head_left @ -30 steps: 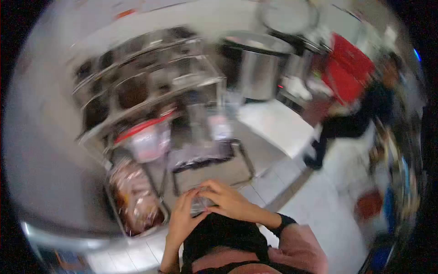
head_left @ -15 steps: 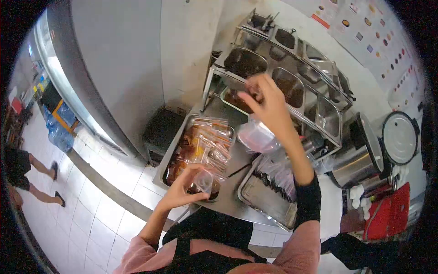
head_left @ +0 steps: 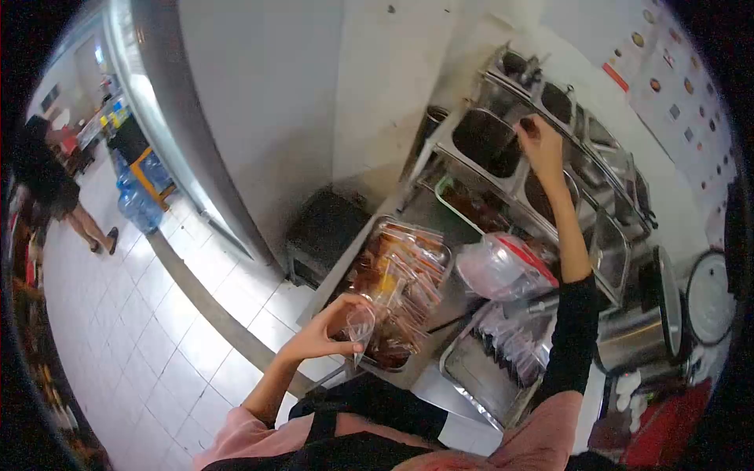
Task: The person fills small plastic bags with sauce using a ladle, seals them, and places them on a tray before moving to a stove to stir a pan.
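Observation:
My left hand (head_left: pixel 334 328) is curled round a small clear plastic bag (head_left: pixel 360 323), thumb and fingers at its sides, above the near end of a metal tray (head_left: pixel 320 297) piled with clear packets of reddish-brown and yellow contents (head_left: pixel 400 271). My right hand (head_left: pixel 542 153) is raised over the rack of metal food pans, at the right edge of a deep front pan (head_left: pixel 479 141). Its fingertips are pinched together around something small and dark that I cannot make out. Below my right forearm lies a bundle of clear plastic with a red edge (head_left: pixel 503 268).
A second metal tray (head_left: pixel 463 377) holds clear bags with dark contents (head_left: pixel 506 345). Under the rack sits a green-rimmed container (head_left: pixel 463 206). A large metal pot (head_left: pixel 640 322) stands at right, a black stool (head_left: pixel 322 231) at left. Farther left, a person (head_left: pixel 59 180) stands near water bottles (head_left: pixel 137 202).
My view has turned, shifting the scene rightward. My right hand has moved up and back over the rack, its fingers more closed. The left hand still holds the bag near the tray.

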A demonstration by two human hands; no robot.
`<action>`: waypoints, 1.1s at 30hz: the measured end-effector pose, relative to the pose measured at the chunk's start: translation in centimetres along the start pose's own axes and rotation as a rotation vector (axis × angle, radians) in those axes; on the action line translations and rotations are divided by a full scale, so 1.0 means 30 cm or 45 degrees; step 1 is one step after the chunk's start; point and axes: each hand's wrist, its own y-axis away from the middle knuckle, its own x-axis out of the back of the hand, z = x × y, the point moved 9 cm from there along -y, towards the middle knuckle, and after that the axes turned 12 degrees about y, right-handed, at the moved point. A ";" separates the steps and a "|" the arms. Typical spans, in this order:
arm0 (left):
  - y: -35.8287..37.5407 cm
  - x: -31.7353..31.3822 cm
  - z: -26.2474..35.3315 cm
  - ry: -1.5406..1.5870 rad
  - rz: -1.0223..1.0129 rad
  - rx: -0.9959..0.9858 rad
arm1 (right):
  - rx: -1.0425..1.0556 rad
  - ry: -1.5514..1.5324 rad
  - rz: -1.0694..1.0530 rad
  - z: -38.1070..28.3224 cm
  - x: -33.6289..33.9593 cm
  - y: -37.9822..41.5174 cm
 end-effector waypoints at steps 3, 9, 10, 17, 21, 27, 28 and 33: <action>-0.036 -0.012 -0.005 0.031 -0.081 0.004 | -0.196 -0.129 -0.038 0.181 0.032 0.022; -0.041 0.007 -0.024 -0.011 -0.040 0.019 | -0.563 -0.736 -0.066 0.316 -0.017 0.094; -0.040 0.009 -0.034 -0.021 -0.031 0.038 | -0.601 -0.758 -0.168 0.315 -0.042 0.100; -0.051 0.012 0.008 -0.098 0.086 -0.062 | -0.873 -1.263 -0.237 0.317 -0.148 0.153; -0.074 0.040 0.016 -0.085 0.180 -0.055 | -0.948 -1.389 -0.161 0.355 -0.124 0.190; -0.202 0.084 0.095 -0.170 0.187 -0.107 | -1.285 -1.766 0.035 0.438 -0.125 0.270; -0.242 0.088 0.119 -0.181 0.158 -0.141 | -1.286 -1.772 0.043 0.448 -0.120 0.274; -0.500 0.072 0.290 -0.327 0.060 -0.314 | -1.254 -1.903 0.228 0.519 -0.087 0.269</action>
